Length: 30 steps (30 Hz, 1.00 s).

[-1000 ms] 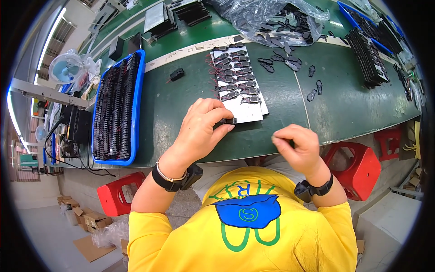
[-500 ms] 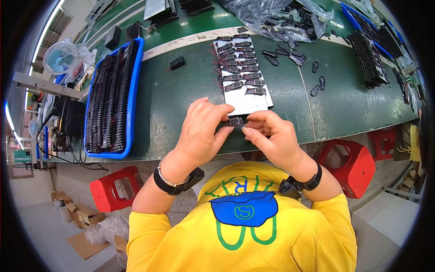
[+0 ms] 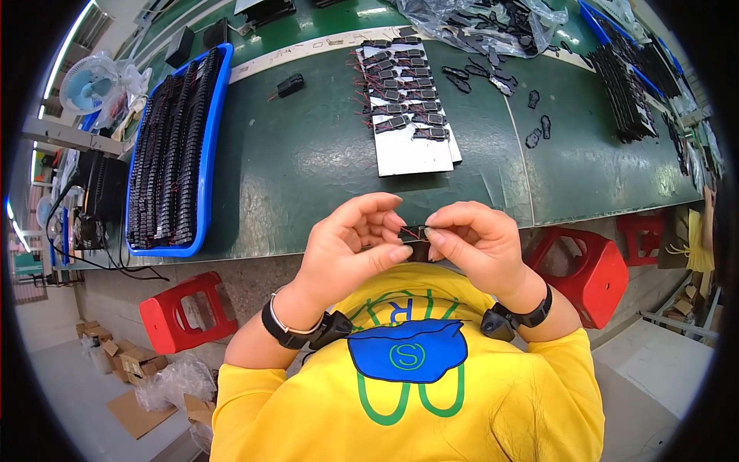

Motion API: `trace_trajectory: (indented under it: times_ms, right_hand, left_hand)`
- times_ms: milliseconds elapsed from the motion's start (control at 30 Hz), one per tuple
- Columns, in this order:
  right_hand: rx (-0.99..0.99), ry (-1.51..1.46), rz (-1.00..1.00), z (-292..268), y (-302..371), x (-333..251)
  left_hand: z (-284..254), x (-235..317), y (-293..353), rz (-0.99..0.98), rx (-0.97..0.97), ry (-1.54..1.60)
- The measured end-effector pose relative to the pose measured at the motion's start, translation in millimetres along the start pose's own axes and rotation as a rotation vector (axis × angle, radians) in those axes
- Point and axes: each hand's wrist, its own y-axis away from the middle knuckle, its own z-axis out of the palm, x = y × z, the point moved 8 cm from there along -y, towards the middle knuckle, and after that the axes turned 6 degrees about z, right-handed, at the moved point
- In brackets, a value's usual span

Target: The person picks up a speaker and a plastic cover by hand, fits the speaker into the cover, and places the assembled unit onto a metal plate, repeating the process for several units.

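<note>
Close in front of my body, at the table's near edge, both hands are at a small black part with thin red wires (image 3: 413, 233). My right hand (image 3: 481, 239) pinches its right end between thumb and fingers. My left hand (image 3: 342, 246) is curled around its left end, the thumb low and the index finger raised; the fingers partly hide the part. Beyond the hands lies a white board (image 3: 414, 159) carrying two columns of similar black parts with grey rectangular middles and red wires. Another black part (image 3: 290, 85) lies alone to the left of the board.
A blue tray (image 3: 206, 185) packed with rows of black parts stands at left. Flat black pieces (image 3: 533, 138) lie scattered to the right, near a clear plastic bag (image 3: 543, 35). Black stacked strips (image 3: 622, 100) are at far right. Red stools (image 3: 188, 312) flank me below the green table (image 3: 308, 154).
Both hands have drawn back from the white board toward my body, with the part between them. The part is turned so that its red wires show. The view has shifted slightly.
</note>
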Motion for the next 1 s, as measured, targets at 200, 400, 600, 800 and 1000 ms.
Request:
trace_trajectory:
  times_ms: [200,400,600,800,1000]
  right_hand:
    - [-0.028,0.023,-0.007,4,5,3]
    - [-0.02,0.407,-0.189,8,5,-13]
    - [0.048,0.717,-0.453,13,14,-27]
    - [0.106,0.757,-0.51,10,19,-31]
    - [0.064,0.699,-0.422,7,18,-27]
  left_hand:
    - [-4,-17,8,-0.19,0.076,0.141]
    - [-2,-16,10,-0.128,0.099,-0.04]
    - [3,-9,7,0.005,0.074,-0.226]
    - [22,28,14,0.507,0.003,-0.76]
    - [31,32,17,0.534,-0.09,-0.796]
